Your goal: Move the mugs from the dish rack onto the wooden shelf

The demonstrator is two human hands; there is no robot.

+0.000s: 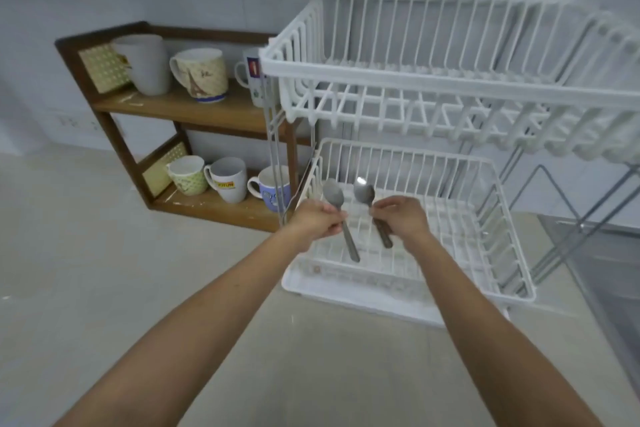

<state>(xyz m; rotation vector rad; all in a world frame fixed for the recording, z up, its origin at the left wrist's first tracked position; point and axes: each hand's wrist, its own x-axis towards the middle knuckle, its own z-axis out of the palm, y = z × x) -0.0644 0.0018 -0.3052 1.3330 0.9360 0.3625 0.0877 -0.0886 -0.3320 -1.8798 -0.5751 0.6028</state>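
Observation:
A white two-tier dish rack [450, 135] stands on the counter; I see no mugs in either tier. My left hand [317, 220] holds a metal spoon [334, 198] above the lower basket [512, 246]. My right hand [401, 218] holds a second spoon [364, 192] beside it, bowls up. The wooden shelf [114, 135] stands to the left. Its upper board carries a plain white mug [145, 62], an Eiffel Tower mug [202, 74] and a partly hidden white mug [251, 74]. The lower board holds a green patterned mug [187, 175], a white yellow-label mug [228, 178] and a blue mug [272, 191].
A white drip tray [363, 302] lies under the rack. A steel sink [609, 270] sits at the right edge. The pale counter [104, 270] stretches out at the left and front. A wall socket [74, 121] is on the wall left of the shelf.

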